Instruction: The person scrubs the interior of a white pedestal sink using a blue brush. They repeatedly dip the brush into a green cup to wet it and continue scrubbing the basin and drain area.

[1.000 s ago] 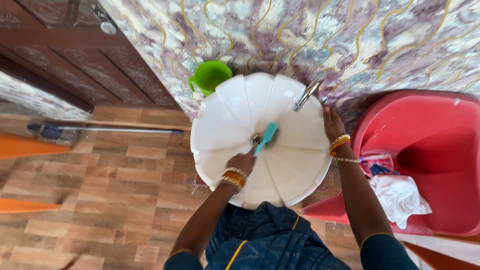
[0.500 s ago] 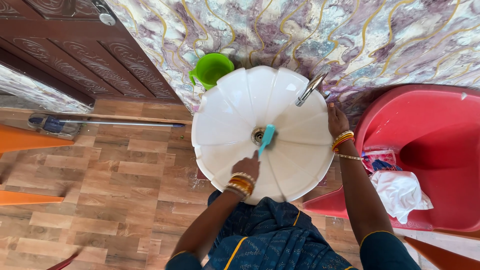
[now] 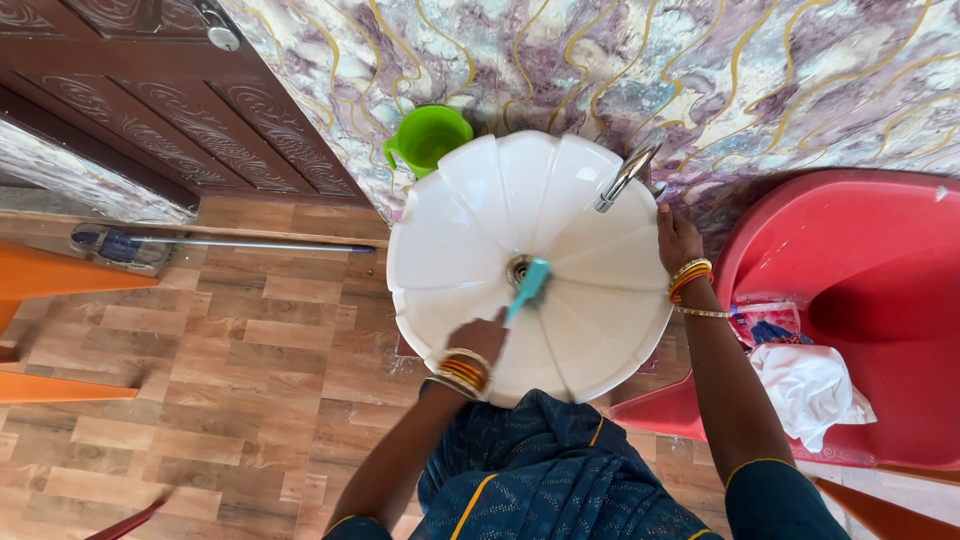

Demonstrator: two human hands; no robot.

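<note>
The left hand [image 3: 480, 335] is gripping a teal brush [image 3: 528, 283] — light, stiff, probably slippery, best held by its handle — while the right hand [image 3: 676, 238] is resting open on the white basin [image 3: 470, 200] rim.

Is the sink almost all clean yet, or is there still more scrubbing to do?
The white sink already looks clean and bright; no dirt shows from up here. Right now the left hand holds a teal brush with its head beside the drain, while the right hand rests on the rim by the tap. No water is running, so rinsing probably remains.
</note>
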